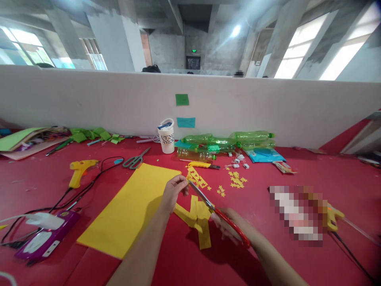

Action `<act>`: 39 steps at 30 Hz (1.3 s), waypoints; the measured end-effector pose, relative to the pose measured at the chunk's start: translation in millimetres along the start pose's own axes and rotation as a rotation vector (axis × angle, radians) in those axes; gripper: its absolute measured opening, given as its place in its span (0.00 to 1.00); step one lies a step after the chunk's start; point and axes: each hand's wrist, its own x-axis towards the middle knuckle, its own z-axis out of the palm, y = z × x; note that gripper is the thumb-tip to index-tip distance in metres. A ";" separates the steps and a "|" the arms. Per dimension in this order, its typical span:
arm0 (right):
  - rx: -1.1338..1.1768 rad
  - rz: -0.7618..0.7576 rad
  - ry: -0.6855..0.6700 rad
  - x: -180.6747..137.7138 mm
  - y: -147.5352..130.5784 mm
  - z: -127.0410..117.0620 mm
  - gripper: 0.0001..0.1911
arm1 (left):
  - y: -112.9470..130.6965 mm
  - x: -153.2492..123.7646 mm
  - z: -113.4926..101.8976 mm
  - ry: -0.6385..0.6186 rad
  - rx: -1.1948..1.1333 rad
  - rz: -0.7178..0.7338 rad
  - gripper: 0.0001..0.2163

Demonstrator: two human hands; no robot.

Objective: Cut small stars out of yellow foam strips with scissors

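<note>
Right hand [238, 218] holds one scissors [220, 213] (red-handled), left hand [172, 193] one scrap [188, 181]

Washed-out daylight glares from windows [342, 51] far beyond the fingers [179, 183] on both sides, a lamp [236, 30] flaring above; soft shadows darken the tabletop [327, 171] beneath them. Margins stretch (the windows lean), and a pixelated patch [297, 216] sits to their right.

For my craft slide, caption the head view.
Right hand holds red-handled scissors, tips beside left hand; small yellow stars dot the red table.
</note>
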 end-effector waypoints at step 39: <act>0.018 -0.051 0.006 -2.0 -6.8 4.5 0.20 | 0.3 -4.6 6.8 0.034 0.008 0.008 0.05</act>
